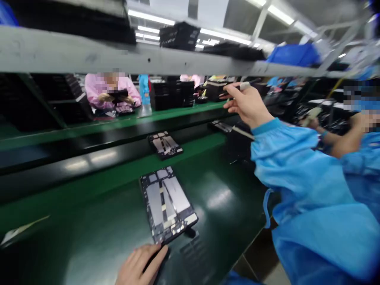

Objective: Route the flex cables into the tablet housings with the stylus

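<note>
An opened tablet (167, 204), back cover off with silver battery cells showing, lies on the green bench mat (89, 221) in front of me. My left hand (141, 264) rests at the tablet's near edge, fingers lying flat against the mat. My right hand (247, 103), in a blue sleeve, is raised out to the right under the shelf and pinches a small white pen-like tool (244, 85) between thumb and fingers.
A second opened tablet (165, 144) rides the black conveyor belt (89, 158), a third device (221, 126) farther right. A grey shelf rail (118, 59) crosses overhead. A person in pink (113, 93) sits opposite; another in blue (356, 134) works at my right.
</note>
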Demonstrator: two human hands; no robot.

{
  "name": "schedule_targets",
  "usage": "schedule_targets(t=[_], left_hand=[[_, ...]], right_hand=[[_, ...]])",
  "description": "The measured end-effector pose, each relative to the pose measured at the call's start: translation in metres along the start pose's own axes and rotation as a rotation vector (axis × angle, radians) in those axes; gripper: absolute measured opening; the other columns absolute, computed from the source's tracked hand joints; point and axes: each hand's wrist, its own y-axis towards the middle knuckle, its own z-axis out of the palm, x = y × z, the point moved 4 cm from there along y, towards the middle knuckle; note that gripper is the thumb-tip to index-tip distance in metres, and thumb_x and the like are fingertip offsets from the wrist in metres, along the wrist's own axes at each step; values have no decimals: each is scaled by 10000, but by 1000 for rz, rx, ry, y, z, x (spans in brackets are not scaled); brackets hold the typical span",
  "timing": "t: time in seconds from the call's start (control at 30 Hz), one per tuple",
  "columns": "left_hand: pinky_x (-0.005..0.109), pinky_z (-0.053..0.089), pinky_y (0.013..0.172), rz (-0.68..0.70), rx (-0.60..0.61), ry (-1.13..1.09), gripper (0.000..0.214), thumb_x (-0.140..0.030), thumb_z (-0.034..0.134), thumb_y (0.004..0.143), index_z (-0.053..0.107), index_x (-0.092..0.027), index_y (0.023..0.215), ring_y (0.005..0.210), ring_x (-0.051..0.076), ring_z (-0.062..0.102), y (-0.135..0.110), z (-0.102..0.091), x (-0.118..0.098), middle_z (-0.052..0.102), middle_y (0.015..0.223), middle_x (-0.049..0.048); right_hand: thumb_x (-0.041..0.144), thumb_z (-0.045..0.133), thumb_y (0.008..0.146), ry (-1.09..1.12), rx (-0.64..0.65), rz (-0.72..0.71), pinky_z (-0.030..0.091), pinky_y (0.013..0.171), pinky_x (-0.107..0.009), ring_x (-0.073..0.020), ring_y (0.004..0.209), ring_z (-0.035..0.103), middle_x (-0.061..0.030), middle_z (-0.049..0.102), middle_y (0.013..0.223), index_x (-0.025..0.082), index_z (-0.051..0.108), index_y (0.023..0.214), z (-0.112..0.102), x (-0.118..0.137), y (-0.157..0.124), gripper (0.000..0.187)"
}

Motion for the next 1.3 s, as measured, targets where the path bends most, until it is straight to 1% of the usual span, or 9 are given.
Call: schedule_targets(t=[0.1, 0.17, 0.27, 0.4, 0.63, 0.93, 1.0, 1.13, 1.3], left_hand=[[283, 554, 728, 27, 78, -38, 361, -142, 377, 992, 616, -218, 1252, 859, 183, 669, 7, -9, -10, 713, 1003, 53], [289, 531, 706, 16, 154, -25, 279, -157, 407, 1003, 636, -169, 1163, 831, 173, 644, 8, -9, -15, 695, 981, 61], [271, 483, 655, -41, 229, -35, 212, -191, 444, 1007, 630, -164, 1104, 772, 149, 598, 2, -7, -26, 664, 911, 48], [263, 444, 665, 36, 327, -116, 202, -218, 484, 997, 618, -205, 1147, 824, 152, 582, -10, 1, -54, 661, 994, 46], [327, 450, 820, 77, 367, -69, 255, -223, 500, 983, 605, -232, 1215, 1056, 226, 569, -26, 8, -74, 616, 1232, 69], [314, 434, 834, 42, 395, -67, 257, -235, 532, 976, 597, -249, 1224, 1072, 209, 562, -25, 9, -74, 618, 1190, 60], [321, 435, 828, 32, 392, -80, 258, -232, 538, 973, 602, -252, 1222, 1066, 215, 560, -25, 9, -75, 613, 1208, 57], [321, 449, 798, -35, 380, -141, 239, -260, 554, 968, 623, -312, 1191, 1039, 217, 562, -21, 3, -72, 603, 1234, 39], [274, 484, 766, -161, 312, -203, 226, -248, 487, 991, 635, -259, 1163, 929, 157, 590, -4, -5, -41, 631, 1124, 51]], right_hand=[[318, 646, 899, 26, 330, 51, 452, 435, -128, -78, 594, 649, -35, 708, 917, 193, 652, 936, 34, -48, -95, 130], [383, 709, 836, 31, 497, 164, 461, 372, -175, -113, 512, 634, -57, 718, 821, 175, 655, 876, 45, -81, -167, 219], [469, 641, 874, 25, 802, 399, 499, 389, -225, -129, 477, 615, -43, 690, 721, 172, 637, 860, 52, -124, -262, 297], [414, 577, 936, -49, 975, 443, 521, 492, -234, -141, 551, 634, -9, 636, 664, 174, 618, 876, 55, -153, -324, 251], [335, 638, 908, -187, 1125, 219, 458, 563, -265, -167, 639, 609, -7, 623, 744, 200, 613, 788, 70, -145, -341, 183], [350, 621, 930, -208, 1153, 182, 438, 595, -281, -176, 661, 604, -4, 630, 736, 199, 614, 792, 74, -150, -356, 204], [368, 607, 934, -167, 1122, 230, 462, 609, -285, -178, 672, 608, -9, 624, 730, 197, 612, 776, 71, -153, -356, 232], [509, 595, 915, 86, 1028, 506, 526, 547, -263, -170, 620, 647, -19, 651, 684, 196, 557, 758, 71, -157, -333, 352], [542, 671, 834, 132, 1001, 581, 540, 478, -227, -181, 607, 709, -40, 701, 691, 191, 513, 806, 103, -150, -277, 385]])
